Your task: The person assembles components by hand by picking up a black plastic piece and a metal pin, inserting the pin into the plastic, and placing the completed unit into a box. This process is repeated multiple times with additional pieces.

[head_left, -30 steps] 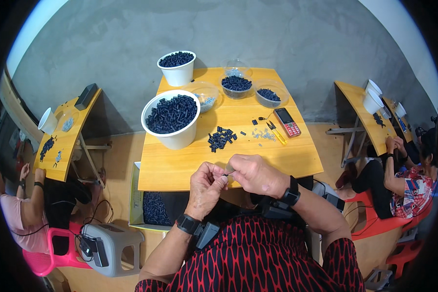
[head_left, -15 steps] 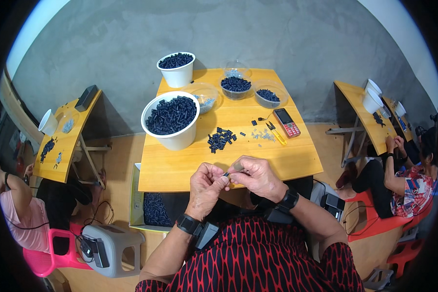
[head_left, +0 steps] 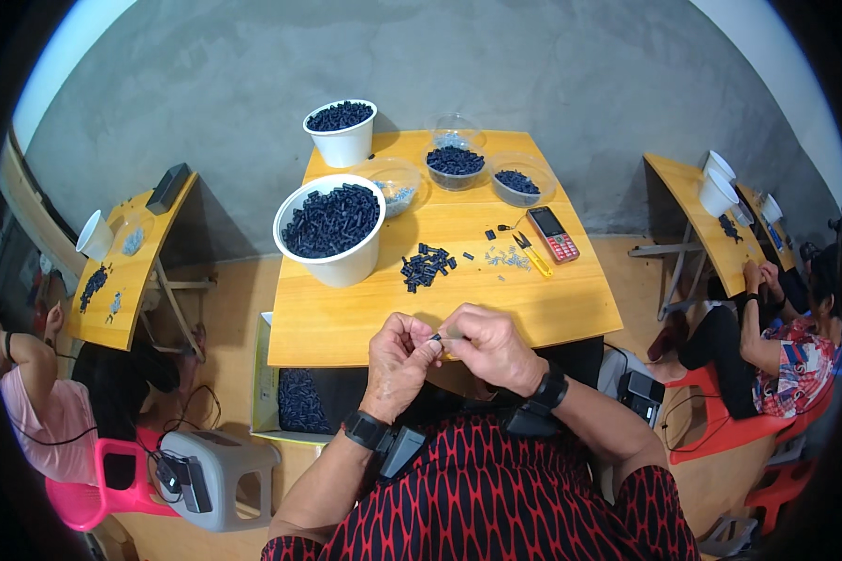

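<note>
At the table's near edge, my left hand (head_left: 399,363) is closed, pinching a small black plastic piece (head_left: 435,338) between thumb and forefinger. My right hand (head_left: 492,348) meets it there, its fingers closed at the piece; what they hold is too small to make out. Beyond my hands lies a loose pile of black plastic pieces (head_left: 425,268). To its right are scattered small silvery parts (head_left: 509,258), yellow-handled snips (head_left: 533,256) and a red keypad phone (head_left: 554,236).
White buckets of black pieces, one near (head_left: 330,252) and one far (head_left: 342,145), stand at the table's left. Clear tubs (head_left: 454,165) sit at the back. A box of dark pieces (head_left: 301,402) is below the table. Other people work at side tables (head_left: 150,271).
My right hand has turned slightly, its fingers curling lower beside the black piece. My left hand keeps its pinch. At the left table, a person's hand has risen.
</note>
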